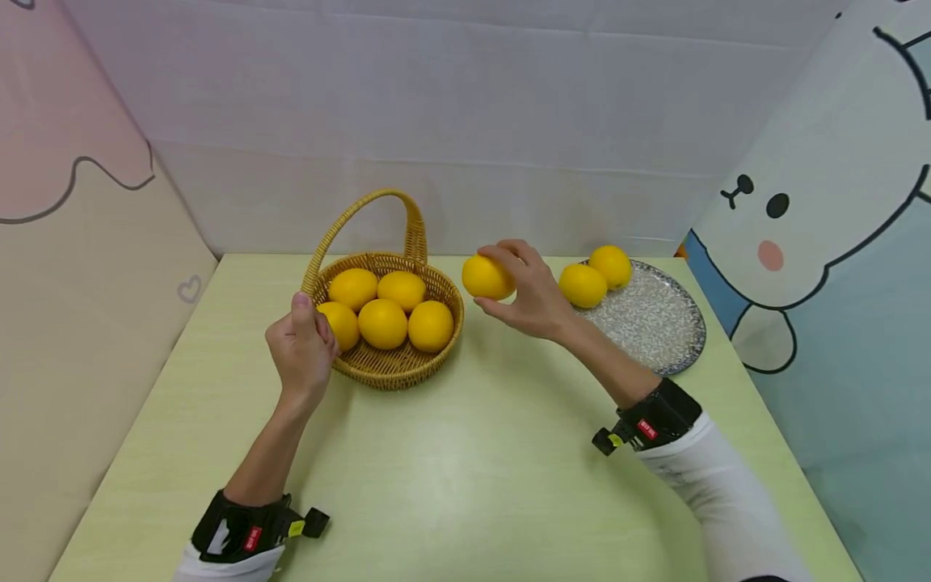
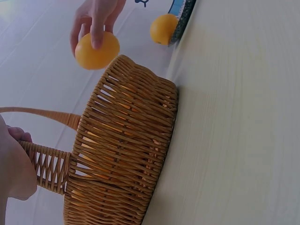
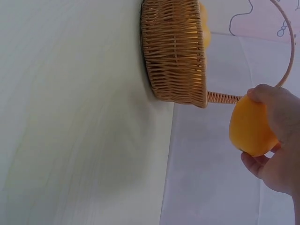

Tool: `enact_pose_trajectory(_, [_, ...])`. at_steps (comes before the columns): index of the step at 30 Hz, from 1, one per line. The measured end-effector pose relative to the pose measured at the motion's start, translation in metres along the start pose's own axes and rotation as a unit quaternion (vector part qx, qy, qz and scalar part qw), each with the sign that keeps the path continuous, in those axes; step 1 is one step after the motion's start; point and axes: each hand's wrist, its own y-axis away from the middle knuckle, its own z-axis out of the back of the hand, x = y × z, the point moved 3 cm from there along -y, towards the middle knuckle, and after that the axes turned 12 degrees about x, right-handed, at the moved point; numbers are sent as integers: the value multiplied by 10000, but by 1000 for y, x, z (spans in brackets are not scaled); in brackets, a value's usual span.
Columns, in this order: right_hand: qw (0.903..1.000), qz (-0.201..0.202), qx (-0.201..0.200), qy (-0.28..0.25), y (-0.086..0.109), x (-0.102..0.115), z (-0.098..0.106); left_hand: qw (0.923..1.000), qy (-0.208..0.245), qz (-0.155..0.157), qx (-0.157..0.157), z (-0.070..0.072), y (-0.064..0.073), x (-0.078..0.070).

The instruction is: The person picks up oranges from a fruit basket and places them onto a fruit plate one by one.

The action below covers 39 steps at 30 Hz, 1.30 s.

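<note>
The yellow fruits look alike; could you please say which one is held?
The yellow fruit in the right hand, raised between the basket and the plate; five others lie in the basket, and two more sit at the plate's edge.

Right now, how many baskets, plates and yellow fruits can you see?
Basket: 1
Plate: 1
Yellow fruits: 8 visible (5 in the basket, 1 in the right hand, 2 at the plate)
Total: 10
</note>
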Motion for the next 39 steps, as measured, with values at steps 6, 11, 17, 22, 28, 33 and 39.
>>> enact_pose_trajectory(6, [9993, -265, -279, -9, 12, -16, 11, 10000, 51, 23, -14, 0, 0, 0])
enact_pose_trajectory(11, [9978, -457, -485, 6, 21, -29, 23, 10000, 59, 25, -9, -1, 0, -1])
enact_pose_trajectory(17, [9948, -888, -499, 13, 32, -43, 35, 10000, 3, 26, 20, 0, 0, 0])
enact_pose_trajectory(22, [9907, -1235, -573, 39, 42, -55, 46, 10000, 22, 16, 14, 0, 0, 1])
enact_pose_trajectory(28, [9857, -1519, -725, 130, 55, -72, 60, 10000, -4, -2, -1, 0, -1, -1])
enact_pose_trajectory(33, [9762, -1998, -843, 10, 67, -88, 73, 10000, -11, 19, -10, 0, -1, -1])
enact_pose_trajectory(39, [9563, -2740, -1010, -176, 82, -109, 90, 10000, 54, 15, -5, -1, -1, -1])
